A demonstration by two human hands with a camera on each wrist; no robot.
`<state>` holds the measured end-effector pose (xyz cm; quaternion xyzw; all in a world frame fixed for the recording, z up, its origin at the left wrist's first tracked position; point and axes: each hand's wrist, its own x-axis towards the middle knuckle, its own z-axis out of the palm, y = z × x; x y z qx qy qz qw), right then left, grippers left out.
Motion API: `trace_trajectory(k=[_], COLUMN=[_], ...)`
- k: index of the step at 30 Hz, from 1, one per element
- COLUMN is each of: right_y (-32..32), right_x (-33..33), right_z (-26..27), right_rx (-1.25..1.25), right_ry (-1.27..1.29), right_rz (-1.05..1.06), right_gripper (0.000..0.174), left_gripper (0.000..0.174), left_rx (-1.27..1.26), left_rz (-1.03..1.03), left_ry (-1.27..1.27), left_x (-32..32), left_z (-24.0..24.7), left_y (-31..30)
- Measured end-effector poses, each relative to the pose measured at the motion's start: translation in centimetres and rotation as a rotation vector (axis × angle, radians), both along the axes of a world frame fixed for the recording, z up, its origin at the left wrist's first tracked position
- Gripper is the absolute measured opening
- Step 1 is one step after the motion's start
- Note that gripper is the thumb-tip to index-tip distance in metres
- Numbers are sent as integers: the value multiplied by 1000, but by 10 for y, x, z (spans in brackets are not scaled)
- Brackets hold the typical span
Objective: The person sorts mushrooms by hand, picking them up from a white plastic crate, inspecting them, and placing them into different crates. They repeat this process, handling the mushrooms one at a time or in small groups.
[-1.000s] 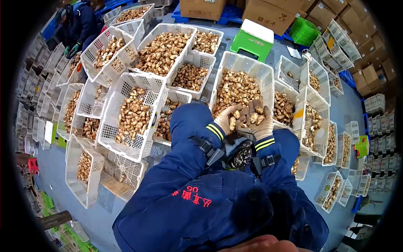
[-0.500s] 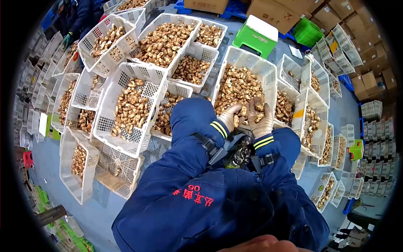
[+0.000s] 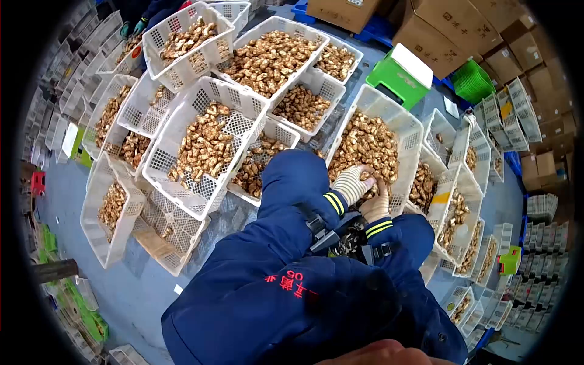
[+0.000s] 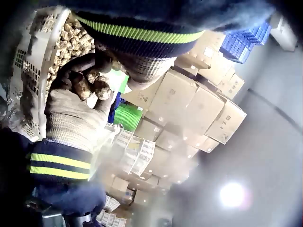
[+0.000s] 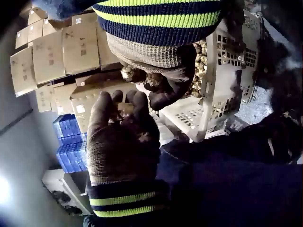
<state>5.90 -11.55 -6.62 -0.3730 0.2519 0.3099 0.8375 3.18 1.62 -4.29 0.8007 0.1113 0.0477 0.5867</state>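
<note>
Both gloved hands are close together over the near end of a white crate (image 3: 409, 125) of brown-and-white mushrooms (image 3: 368, 143). In the head view the left hand (image 3: 351, 184) is back up, beside the right hand (image 3: 376, 207). The left wrist view shows the right hand (image 4: 75, 109) palm up, fingers curled round several mushrooms (image 4: 101, 88), with the left hand (image 4: 144, 68) above. In the right wrist view the left hand (image 5: 124, 146) has its fingers bent round a mushroom (image 5: 125, 109); mushrooms (image 5: 132, 74) show at the right hand (image 5: 154, 61).
More white crates of mushrooms stand left (image 3: 234, 91) and right (image 3: 465, 182). Beyond the main crate is a green-and-white stool (image 3: 398, 76), with cardboard boxes (image 3: 447, 36) behind. Blue floor (image 3: 131, 286) shows at the lower left. Part of another person (image 3: 152, 12) appears at the upper left.
The left hand has turned from palm up to back up and moved against the right hand, whose fingers have curled. The head view has shifted, so the crates appear farther right.
</note>
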Motion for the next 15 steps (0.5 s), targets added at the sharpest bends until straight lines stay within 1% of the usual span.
trace_trajectory(k=[1,2,3,4,5,6,7,8,9,10,11,12,14,15], right_y=[-2,-2,-7,-10,-1,11,28,45,69,94,103,111,104,97], right_x=[1,3,17,32,36,54,71,89,98,99,108,118,122,117], right_z=[1,-4,-26,-48,-22,-25,-19,-13,31,66,77,67,60,54], right_rx=[36,80,102,126,127,28,-1,-33,151,39,67,-99,-206,-225], right_ry=[20,26,47,68,0,-57,-179,-299,-311,-245,-219,-483,-534,-425], right_rz=[40,34,51,67,119,97,89,75,244,200,317,248,349,342], right_gripper=[64,62,60,58,50,45,45,44,58,75,89,89,89,79], left_gripper=[36,36,33,29,29,28,26,24,24,24,27,32,34,39], left_rx=[-64,-127,-305,-420,-472,-523,-723,-567,-583,-598,-873,-972,-1012,-1123], left_rz=[54,107,129,179,239,299,345,412,417,423,407,376,411,418], left_ry=[-34,-67,-51,-73,-86,-96,-182,-323,-270,-218,-140,-143,-156,-124], left_x=[1,1,1,6,8,9,10,13,11,7,2,5,8,11], left_z=[1,7,14,7,8,7,11,8,11,20,42,30,25,22], left_y=[0,2,5,6,8,10,9,9,11,15,21,22,28,31])
